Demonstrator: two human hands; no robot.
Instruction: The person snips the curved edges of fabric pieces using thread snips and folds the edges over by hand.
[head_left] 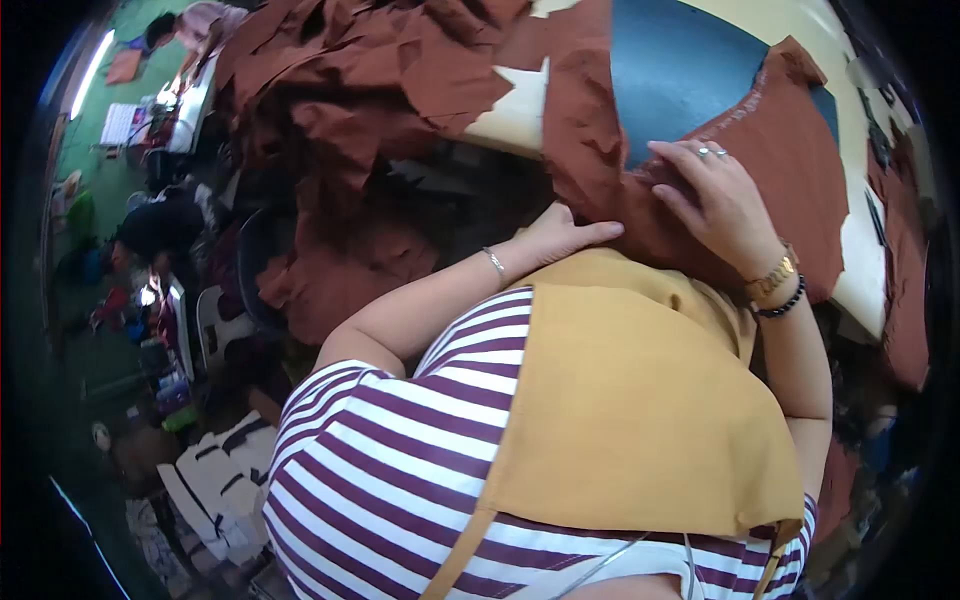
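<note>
A reddish-brown cloth point(795, 190) lies over the table's near edge, with a pale, frayed-looking line along its curved upper edge. My left hand point(565, 235), wearing a silver bracelet, is at the cloth's near edge. Its thumb lies over the cloth, and its other fingers are mostly hidden beneath. To the right, my right hand point(715, 195), with rings and a gold bracelet, rests on the cloth, its thumb and forefinger apart. Beyond both hands is a blue board point(680, 70), partly covered by the cloth.
A large heap of reddish-brown cloth point(350, 90) covers the table's left side and hangs down. Dark tools point(877, 135) lie at the far right of the cream table point(860, 270). Another person point(200, 30) is at a table at upper left. White bundles point(220, 490) are at lower left.
</note>
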